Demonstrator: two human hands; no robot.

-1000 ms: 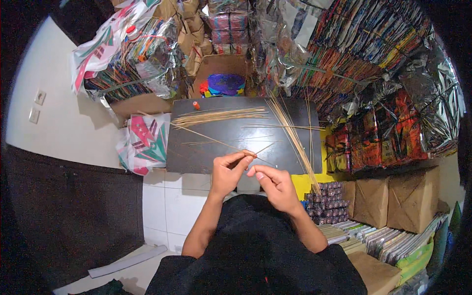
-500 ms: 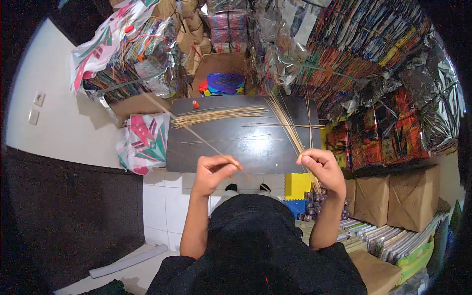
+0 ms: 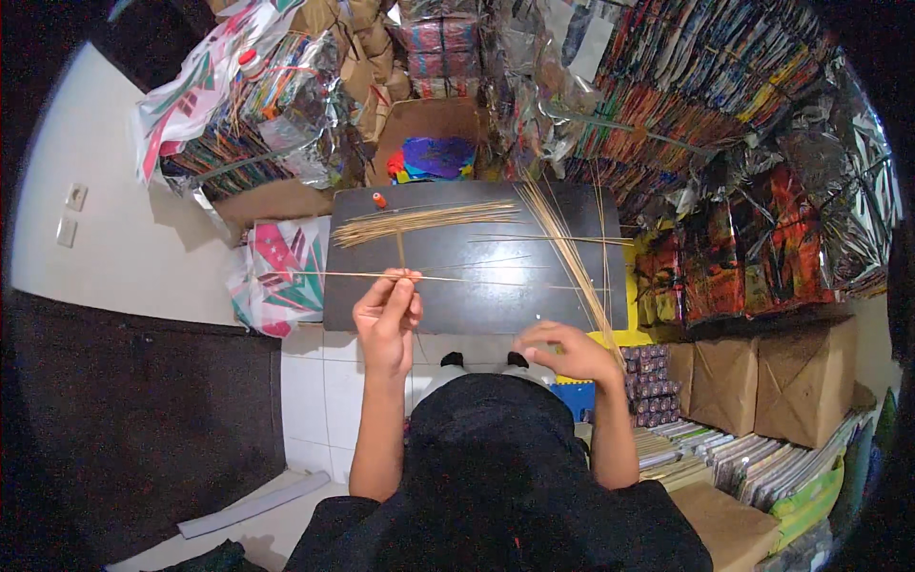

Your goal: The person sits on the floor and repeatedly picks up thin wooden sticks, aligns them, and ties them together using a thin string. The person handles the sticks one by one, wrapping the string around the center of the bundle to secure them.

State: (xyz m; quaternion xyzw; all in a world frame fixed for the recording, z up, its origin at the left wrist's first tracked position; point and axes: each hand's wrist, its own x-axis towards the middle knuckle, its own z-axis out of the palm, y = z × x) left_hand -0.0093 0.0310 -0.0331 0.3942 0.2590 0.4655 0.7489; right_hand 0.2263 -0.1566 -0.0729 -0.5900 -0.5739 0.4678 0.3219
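Observation:
My left hand (image 3: 389,319) is closed in a pinch over the near left of the dark table (image 3: 457,310). Between its thumb and fingers two thin sticks cross: one bamboo-like stick (image 3: 324,274) runs sideways, the other stick (image 3: 400,250) points away from me. Lower and to the right, my right hand (image 3: 575,356) hovers by the table's near edge, fingers apart, with nothing visible in it. Beside it a bundle of thin sticks (image 3: 570,253) slants along the table's right side, its near end overhanging the edge. A wider bundle of sticks (image 3: 429,222) lies across the back left.
A small orange spool-like item (image 3: 379,200) stands at the table's back. Tall stacks of wrapped packets (image 3: 658,105) crowd the far side. To the right are brown paper-wrapped boxes (image 3: 720,386) and a stack of small dark packs (image 3: 656,386). A printed bag (image 3: 281,272) sits left.
My left hand has moved up and left and now pinches two crossed sticks instead of one slanting stick. My right hand has left the slanted bundle's near end, moving left and toward me.

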